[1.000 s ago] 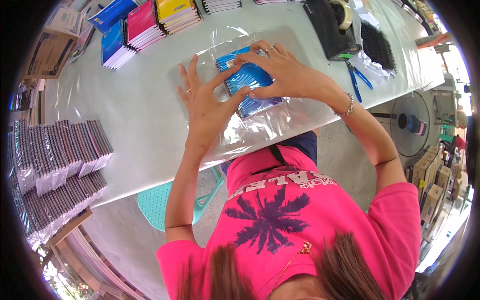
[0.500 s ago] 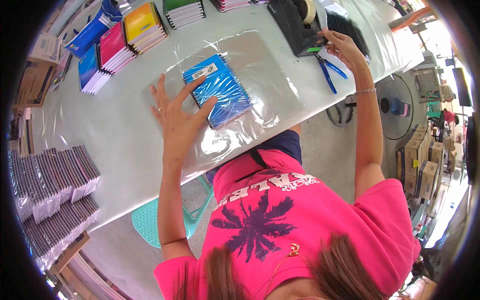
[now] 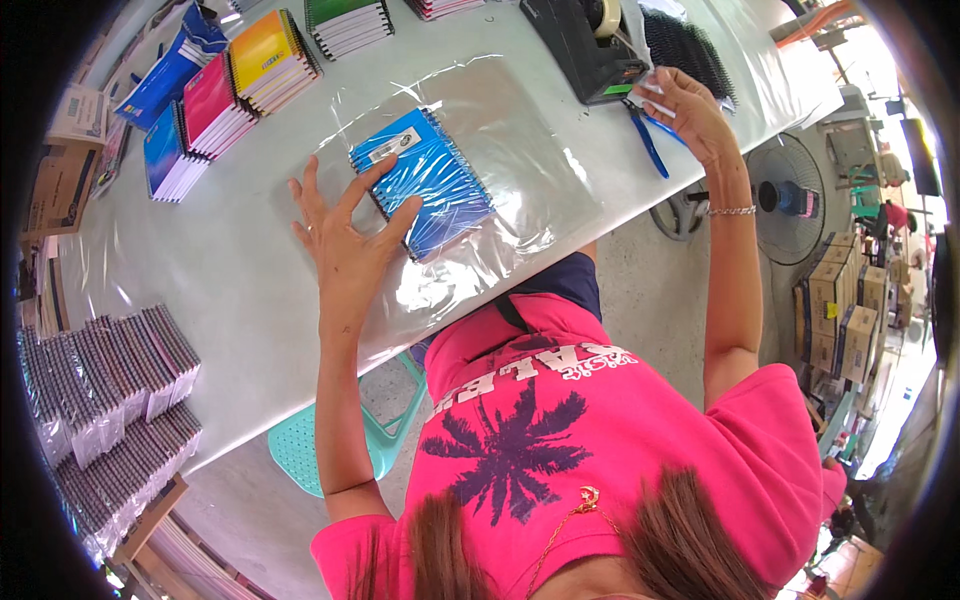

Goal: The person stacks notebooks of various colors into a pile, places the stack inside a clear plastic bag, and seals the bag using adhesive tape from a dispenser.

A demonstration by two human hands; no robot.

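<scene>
At the far left, wrapped stacks of spiral-bound notebooks (image 3: 115,385) stood below a cardboard box (image 3: 62,190). Along the far side of the pale worktop (image 3: 235,270) sat a blue notebook stack (image 3: 172,160), then pink (image 3: 215,105), yellow (image 3: 270,62) and green (image 3: 350,22) ones. A turquoise stool (image 3: 298,445) showed below the near edge. The left hand (image 3: 345,232) was open, its fingers spread, with the thumb and index finger touching the left side of a blue spiral notebook (image 3: 435,185). That notebook lay tilted on the worktop under shiny clear film (image 3: 535,135), which spread out to its right. Farther right stood a black tape dispenser (image 3: 580,55), with blue-handled pliers (image 3: 648,145) just beside it. The right hand (image 3: 690,115), its fingertips drawn together, pinched a clear strip (image 3: 648,78) at the dispenser's front, near a bundle of black coils (image 3: 692,55). Beyond the worktop were a fan (image 3: 785,205) and stacked cartons (image 3: 840,305).
</scene>
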